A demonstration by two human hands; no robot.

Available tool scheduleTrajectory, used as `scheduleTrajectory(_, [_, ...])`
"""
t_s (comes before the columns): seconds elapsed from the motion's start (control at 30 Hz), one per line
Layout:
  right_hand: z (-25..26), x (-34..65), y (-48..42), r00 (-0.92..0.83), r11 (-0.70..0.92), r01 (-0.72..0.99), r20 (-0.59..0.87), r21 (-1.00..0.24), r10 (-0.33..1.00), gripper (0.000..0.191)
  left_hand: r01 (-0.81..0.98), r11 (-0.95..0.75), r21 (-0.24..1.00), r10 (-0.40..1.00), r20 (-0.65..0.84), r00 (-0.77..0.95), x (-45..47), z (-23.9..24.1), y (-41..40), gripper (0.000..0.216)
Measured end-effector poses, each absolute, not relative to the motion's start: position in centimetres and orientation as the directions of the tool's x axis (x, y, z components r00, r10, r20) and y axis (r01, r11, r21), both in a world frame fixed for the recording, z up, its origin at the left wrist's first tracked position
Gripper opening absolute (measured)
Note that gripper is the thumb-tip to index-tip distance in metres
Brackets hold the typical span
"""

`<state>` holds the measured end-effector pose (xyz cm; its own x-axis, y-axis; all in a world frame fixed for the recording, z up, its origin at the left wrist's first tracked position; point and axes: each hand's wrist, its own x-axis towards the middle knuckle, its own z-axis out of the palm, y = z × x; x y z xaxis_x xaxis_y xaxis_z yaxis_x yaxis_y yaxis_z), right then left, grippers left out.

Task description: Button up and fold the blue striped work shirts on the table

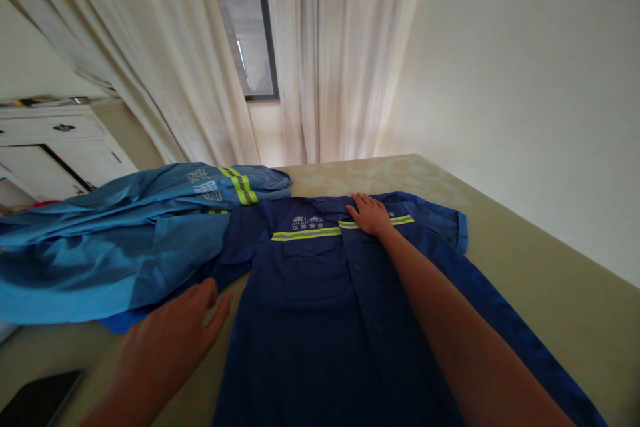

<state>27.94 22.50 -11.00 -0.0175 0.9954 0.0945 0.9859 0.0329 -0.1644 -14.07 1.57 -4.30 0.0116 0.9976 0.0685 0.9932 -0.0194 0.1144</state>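
Note:
A dark blue work shirt (310, 320) lies front up on the table, with yellow-green reflective strips across its chest and white lettering above the left strip. My right hand (369, 213) rests flat on the upper chest near the collar, fingers stretched out, and the forearm crosses the shirt. Beside the shirt's left edge, my left hand (173, 323) hovers over the table, slightly blurred, thumb held apart and nothing seen in it. Its fingertips are partly hidden. Light blue work clothing (125, 247) with a reflective band lies heaped at the left, touching the shirt's sleeve.
The pale table (540, 280) borders a white wall (525, 80) at the right. A dark flat device (43, 400), perhaps a phone or tablet, lies at the lower left. Curtains (340, 47) hang behind, and a white cabinet (60, 140) stands at the far left.

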Motion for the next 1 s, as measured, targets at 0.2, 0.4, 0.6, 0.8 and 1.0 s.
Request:
scheduleTrajectory(0.2, [-11.3,28.1,22.7,-0.032,0.046,0.988,0.099,-0.146,0.995,0.072,0.942,-0.329,0.059,0.91,0.287,0.3,-4.1,-4.5,10.9,0.032])
scheduleTrajectory(0.4, [-11.1,28.0,22.7,0.011,-0.001,0.994,0.092,-0.113,0.996,0.071,0.976,-0.136,0.171,0.977,0.189,0.103,-5.3,-8.3,20.3,0.064])
scheduleTrajectory(0.6, [-10.1,27.9,22.4,0.022,-0.019,0.995,0.031,-0.095,0.999,0.07,0.986,-0.061,0.156,0.978,0.206,0.028,-7.3,-10.1,21.2,0.073])
scheduleTrajectory(0.8, [-7.3,25.4,23.5,-0.003,0.002,0.998,-0.01,-0.068,1.0,0.064,0.977,-0.048,0.207,0.925,0.377,-0.035,-6.2,-8.9,19.9,0.059])
scheduleTrajectory(1.0, [-8.2,19.3,24.3,-0.221,0.22,0.967,0.003,-0.127,0.975,0.066,0.981,-0.076,0.18,0.948,0.319,0.015,-6.3,-9.3,20.0,0.058])
